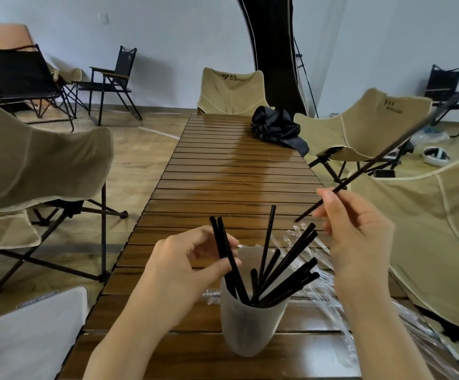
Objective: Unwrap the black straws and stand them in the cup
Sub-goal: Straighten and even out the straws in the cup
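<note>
1. Black straw [381,157]: thin, long, bare, tilted up to the right above the desk [222,171].
2. Right hand [360,237]: fingers clamped on its lower end.
3. Left hand [184,272]: fingers pinch two straws [227,250] leaning in the frosted cup [250,333], which stands at the near end of the desk.

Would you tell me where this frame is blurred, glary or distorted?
Head view: the straw pinched by the right hand smears with motion blur toward its far tip; head view: a pale sheen of reflected light runs down the table; head view: wide-angle bending curves the beige chair at the left edge.
</note>
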Demonstrator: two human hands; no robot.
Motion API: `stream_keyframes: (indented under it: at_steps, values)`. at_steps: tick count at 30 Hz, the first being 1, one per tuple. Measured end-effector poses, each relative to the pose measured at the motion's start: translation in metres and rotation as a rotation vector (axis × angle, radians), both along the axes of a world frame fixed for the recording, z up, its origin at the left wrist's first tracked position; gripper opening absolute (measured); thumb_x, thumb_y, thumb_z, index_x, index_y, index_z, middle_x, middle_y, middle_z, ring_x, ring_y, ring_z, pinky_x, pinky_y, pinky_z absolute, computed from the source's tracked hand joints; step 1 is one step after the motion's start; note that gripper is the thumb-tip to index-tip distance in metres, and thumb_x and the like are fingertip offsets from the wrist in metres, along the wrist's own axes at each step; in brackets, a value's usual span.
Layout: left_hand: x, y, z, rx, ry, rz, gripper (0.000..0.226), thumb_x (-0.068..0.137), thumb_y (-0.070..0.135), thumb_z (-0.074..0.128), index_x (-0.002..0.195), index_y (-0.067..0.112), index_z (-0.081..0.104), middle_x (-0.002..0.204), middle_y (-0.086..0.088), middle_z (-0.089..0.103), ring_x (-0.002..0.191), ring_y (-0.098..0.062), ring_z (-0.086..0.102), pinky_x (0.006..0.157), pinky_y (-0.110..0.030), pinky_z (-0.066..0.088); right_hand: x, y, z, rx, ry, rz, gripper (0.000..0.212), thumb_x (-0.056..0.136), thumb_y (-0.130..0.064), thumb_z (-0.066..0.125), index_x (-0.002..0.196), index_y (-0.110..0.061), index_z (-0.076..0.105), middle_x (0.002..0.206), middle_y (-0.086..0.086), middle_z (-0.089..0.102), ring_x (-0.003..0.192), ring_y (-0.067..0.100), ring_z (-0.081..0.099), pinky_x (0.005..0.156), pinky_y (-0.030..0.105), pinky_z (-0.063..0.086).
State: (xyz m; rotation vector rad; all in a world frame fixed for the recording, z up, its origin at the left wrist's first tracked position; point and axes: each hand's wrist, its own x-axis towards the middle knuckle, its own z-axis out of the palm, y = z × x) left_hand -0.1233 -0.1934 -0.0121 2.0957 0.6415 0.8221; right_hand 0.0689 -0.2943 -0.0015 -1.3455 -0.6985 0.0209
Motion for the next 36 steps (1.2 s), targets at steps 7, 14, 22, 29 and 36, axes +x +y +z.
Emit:
stream_keyframes:
  at_steps: [7,14,22,29,36]
  values:
    - [0.000,0.000,0.000,0.014,0.010,0.025,0.021,0.074,0.027,0.076,0.091,0.037,0.069,0.085,0.025,0.069,0.087,0.008,0.062,0.071,0.000,0.040,-0.006,-0.002,0.010,-0.124,-0.071,0.219,0.016,0.092,-0.025,0.058,0.081,-0.023,0.071,0.063,-0.003,0.064,0.056,0.019,0.047,0.049,0.013,0.042]
    - [-0.001,0.000,0.001,0.030,0.021,0.022,0.024,0.075,0.022,0.076,0.091,0.038,0.069,0.086,0.027,0.069,0.087,0.010,0.062,0.074,0.000,0.040,-0.006,0.001,0.007,-0.335,-0.034,0.377,0.035,0.096,-0.021,0.048,0.071,-0.024,0.072,0.076,0.016,0.063,0.067,0.016,0.053,0.059,0.015,0.042]
    - [-0.001,0.000,0.001,0.029,0.018,0.018,0.023,0.075,0.025,0.075,0.092,0.038,0.068,0.088,0.026,0.069,0.089,0.009,0.062,0.074,0.000,0.041,-0.008,-0.005,0.013,-0.377,-0.165,0.376,0.049,0.095,-0.055,0.033,0.077,-0.026,0.067,0.076,0.022,0.056,0.064,0.028,0.047,0.059,0.012,0.040]
    - [-0.001,0.000,0.002,0.012,0.021,0.020,0.023,0.074,0.025,0.076,0.092,0.037,0.069,0.086,0.025,0.069,0.088,0.010,0.061,0.071,0.001,0.040,-0.017,-0.004,0.025,-0.293,-0.322,0.322,0.037,0.097,-0.044,0.035,0.094,-0.020,0.064,0.076,-0.004,0.060,0.062,0.013,0.051,0.057,0.019,0.042]
    - [-0.001,-0.001,0.003,-0.023,0.026,0.010,0.022,0.073,0.028,0.074,0.092,0.037,0.068,0.087,0.028,0.068,0.087,0.012,0.060,0.070,0.003,0.039,-0.024,-0.006,0.031,-0.377,-0.298,0.385,0.027,0.097,-0.028,0.041,0.097,-0.023,0.068,0.080,-0.005,0.066,0.068,0.032,0.056,0.058,0.047,0.045]
